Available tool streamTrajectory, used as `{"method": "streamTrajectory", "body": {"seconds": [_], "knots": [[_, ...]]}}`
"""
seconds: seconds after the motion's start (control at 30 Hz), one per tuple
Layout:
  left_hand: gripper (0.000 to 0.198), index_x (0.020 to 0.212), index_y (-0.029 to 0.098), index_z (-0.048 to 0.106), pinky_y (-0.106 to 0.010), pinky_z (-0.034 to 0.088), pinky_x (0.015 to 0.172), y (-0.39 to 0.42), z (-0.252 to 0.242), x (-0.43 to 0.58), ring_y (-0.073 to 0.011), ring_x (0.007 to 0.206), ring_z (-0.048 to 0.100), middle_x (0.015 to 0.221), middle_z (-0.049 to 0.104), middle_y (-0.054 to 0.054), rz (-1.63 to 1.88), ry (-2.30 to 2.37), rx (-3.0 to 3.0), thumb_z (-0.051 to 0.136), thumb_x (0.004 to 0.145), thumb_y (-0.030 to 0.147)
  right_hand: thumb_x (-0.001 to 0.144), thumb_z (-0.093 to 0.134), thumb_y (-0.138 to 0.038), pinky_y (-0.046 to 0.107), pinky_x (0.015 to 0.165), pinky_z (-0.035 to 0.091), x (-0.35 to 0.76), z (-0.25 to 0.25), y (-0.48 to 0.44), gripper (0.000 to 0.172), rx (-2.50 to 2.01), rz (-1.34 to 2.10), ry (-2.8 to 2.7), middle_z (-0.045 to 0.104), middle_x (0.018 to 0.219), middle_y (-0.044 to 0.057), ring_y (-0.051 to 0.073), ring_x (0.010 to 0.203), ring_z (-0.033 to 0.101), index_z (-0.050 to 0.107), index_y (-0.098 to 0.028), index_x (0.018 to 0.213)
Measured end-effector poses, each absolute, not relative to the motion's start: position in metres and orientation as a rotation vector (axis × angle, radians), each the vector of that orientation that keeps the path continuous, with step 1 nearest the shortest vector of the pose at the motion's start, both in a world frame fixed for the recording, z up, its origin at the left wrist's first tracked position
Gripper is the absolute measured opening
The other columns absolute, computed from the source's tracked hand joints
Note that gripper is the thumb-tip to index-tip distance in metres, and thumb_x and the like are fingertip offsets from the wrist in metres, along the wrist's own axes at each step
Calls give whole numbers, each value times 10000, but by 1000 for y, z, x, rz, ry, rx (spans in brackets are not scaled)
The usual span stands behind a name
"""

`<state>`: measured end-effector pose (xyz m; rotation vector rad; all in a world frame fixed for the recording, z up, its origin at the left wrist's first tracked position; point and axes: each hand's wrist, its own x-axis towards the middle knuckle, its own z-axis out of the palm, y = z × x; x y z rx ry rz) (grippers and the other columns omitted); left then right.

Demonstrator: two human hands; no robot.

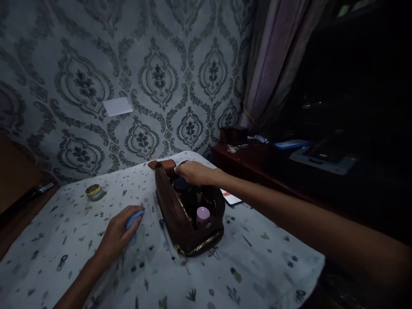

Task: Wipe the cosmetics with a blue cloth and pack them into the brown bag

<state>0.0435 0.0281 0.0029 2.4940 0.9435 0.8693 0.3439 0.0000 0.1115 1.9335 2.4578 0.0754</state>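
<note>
A brown toiletry bag [174, 214] sits unzipped on the table, its top gaping. Inside it are a dark-lidded jar [181, 185] and a container with a pink cap [202, 214]; other contents are lost in shadow. My right hand [195, 172] reaches over the far end of the bag, fingers curled together. Something small and whitish shows at its fingertips, too little to name. Left of the bag, low over the tablecloth, my left hand [124, 227] is closed on a blue cloth [134, 219], pinched between thumb and fingers.
A gold-lidded glass jar [95, 192] stands at the table's left. Behind the bag lies a brown leather item [167, 165]. A phone-like white-and-red object [231, 197] lies right of the bag. A dark red side table [231, 156] with cables adjoins the patterned tablecloth [257, 266].
</note>
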Motion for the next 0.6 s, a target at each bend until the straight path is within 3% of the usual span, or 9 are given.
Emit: {"method": "streamTrajectory", "body": {"seconds": [0.13,0.3,0.43,0.6], "knots": [[402,1068,229,706,-327,560,831,52,-7,19,-254,1001,707,1121,742,-82,844,1124,2479,471,925,522,916,469,-100,253,755,418,346,112,-2,317,1895,87,2481,745,1082,128,223,956,685,687,-152,1140],[431,1040,206,695,-371,535,915,89,-21,-15,-270,1033,679,1098,737,-79,888,1439,2433,436,882,513,915,478,-95,279,814,433,343,111,-6,311,1894,110,2606,744,1067,130,243,990,679,704,-149,1121],[377,1110,201,662,-408,493,993,118,-27,-46,-280,1095,642,1136,703,-92,924,1751,2319,412,898,387,911,484,-126,350,888,469,336,106,-21,304,1920,182,2806,743,1054,127,265,1009,671,724,-175,1091],[407,1302,133,571,-496,486,979,161,-20,-64,-343,1174,601,1283,607,-192,893,2048,2151,403,943,230,953,423,-223,472,932,499,306,94,-59,324,1809,198,3264,742,1048,106,291,1041,650,729,-253,1052]]}}
